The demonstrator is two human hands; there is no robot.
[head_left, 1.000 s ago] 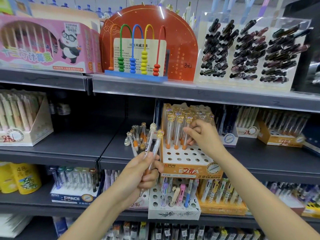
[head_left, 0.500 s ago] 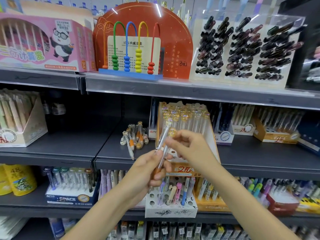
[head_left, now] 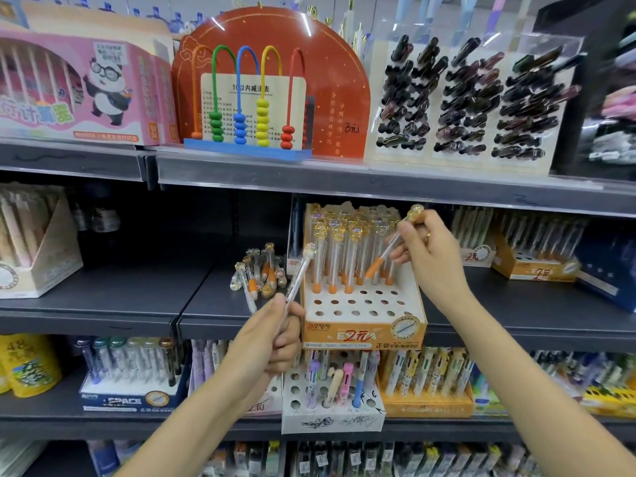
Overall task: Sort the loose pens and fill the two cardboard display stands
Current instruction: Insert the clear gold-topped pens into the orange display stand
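An orange-and-white cardboard display stand (head_left: pixel 364 333) sits on the middle shelf, its back rows filled with clear pens, its front holes bare. My right hand (head_left: pixel 430 249) pinches a clear pen with an orange grip (head_left: pixel 385 253), held tilted over the stand's right side. In front of the stand's left edge, my left hand (head_left: pixel 272 339) grips one clear pen (head_left: pixel 299 273) pointing up. A pile of loose pens (head_left: pixel 260 270) lies on the shelf left of the stand. A second, white stand (head_left: pixel 330 404) with a few coloured pens is on the shelf below.
The upper shelf carries a pink panda box (head_left: pixel 86 87), a bead abacus (head_left: pixel 247 101) and a clear case of dark pens (head_left: pixel 471 101). Other pen boxes (head_left: pixel 537 266) crowd the right and lower shelves. A beige pen box (head_left: pixel 34 242) stands far left.
My right hand took one of the pens from my left hand and carried it up and right over the stand. My left hand now keeps a single pen.
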